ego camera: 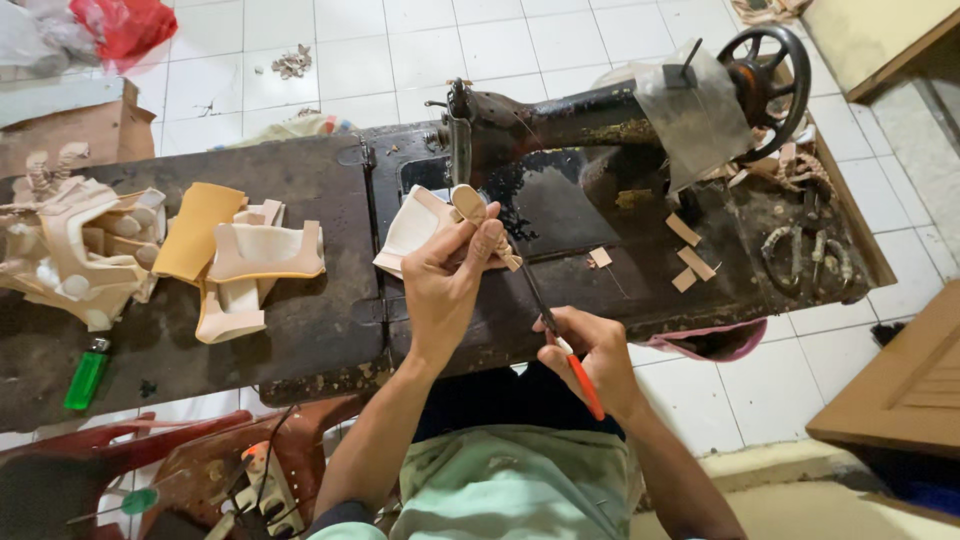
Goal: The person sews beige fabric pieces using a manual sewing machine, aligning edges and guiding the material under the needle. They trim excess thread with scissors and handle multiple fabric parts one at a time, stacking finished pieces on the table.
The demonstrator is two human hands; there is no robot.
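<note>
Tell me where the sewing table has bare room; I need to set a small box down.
Bare: the dark table between the green lighter and the left hand, below the cut leather pieces. Crowded: the far left pile, the sewing machine, and the scissors with scraps at right.

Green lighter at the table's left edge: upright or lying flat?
Lying flat. The green plastic lighter rests on its side on the dark wooden table, metal cap pointing away from the person.

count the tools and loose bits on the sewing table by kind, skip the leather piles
sewing machine: 1
green lighter: 1
scissors: 1
orange-handled tool in the right hand: 1
small tan strips: 4
cream piece in the left hand: 1
total: 9
</note>
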